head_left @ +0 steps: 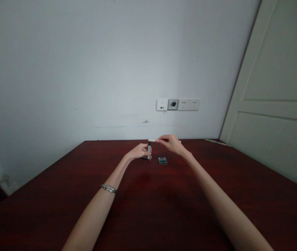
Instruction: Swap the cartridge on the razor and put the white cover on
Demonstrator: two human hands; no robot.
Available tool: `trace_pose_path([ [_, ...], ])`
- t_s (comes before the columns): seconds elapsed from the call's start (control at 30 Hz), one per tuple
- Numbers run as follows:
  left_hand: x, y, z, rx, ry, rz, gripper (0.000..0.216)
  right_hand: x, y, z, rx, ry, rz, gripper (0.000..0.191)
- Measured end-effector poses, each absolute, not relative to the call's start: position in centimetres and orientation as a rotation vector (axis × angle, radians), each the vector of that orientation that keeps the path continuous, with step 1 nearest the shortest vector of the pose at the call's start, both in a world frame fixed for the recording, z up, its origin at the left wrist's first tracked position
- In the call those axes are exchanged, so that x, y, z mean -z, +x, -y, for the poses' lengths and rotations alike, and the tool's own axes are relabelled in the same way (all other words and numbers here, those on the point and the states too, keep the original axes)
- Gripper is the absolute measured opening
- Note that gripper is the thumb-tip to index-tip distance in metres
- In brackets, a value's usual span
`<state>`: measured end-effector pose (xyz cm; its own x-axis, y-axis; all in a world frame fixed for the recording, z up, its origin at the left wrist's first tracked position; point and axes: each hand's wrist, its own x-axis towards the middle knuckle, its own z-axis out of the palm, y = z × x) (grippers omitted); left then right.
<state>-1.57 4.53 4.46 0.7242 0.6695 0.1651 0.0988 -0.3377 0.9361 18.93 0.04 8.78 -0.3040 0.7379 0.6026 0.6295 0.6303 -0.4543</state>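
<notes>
My left hand is closed around a slim grey stick with black ends, held upright over the table. My right hand pinches a thin white stick, which lies almost level. The white stick's left end meets the top of the grey one, or sits right beside it; I cannot tell whether they are joined. A small clear plastic case with something dark inside lies on the table, just right of the grey stick. Under my left fingers a small dark piece shows, partly hidden.
The dark red wooden table reaches back to a pale wall with a row of sockets. A flat patterned strip lies near the back right corner. To the right stands a white panelled door.
</notes>
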Motion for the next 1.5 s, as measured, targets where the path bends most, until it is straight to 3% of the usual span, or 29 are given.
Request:
trace_pose_path([
  [0.3, -4.2, -2.2, -5.2, -0.668, 1.887, -0.574, 0.015, -8.5, 21.9, -0.8, -0.123, -1.192, 1.921, 0.038],
  [1.03, -4.8, -1.2, -4.9, -0.655, 1.919, -0.628, 0.015, -8.5, 18.8, -0.2, -0.268, -1.040, 1.998, 0.038],
  [1.5, -3.9, -2.4, -5.7, -0.664, 1.861, -0.554, 0.020, -6.8, 21.7, -2.2, -0.299, -1.235, 1.852, 0.042],
])
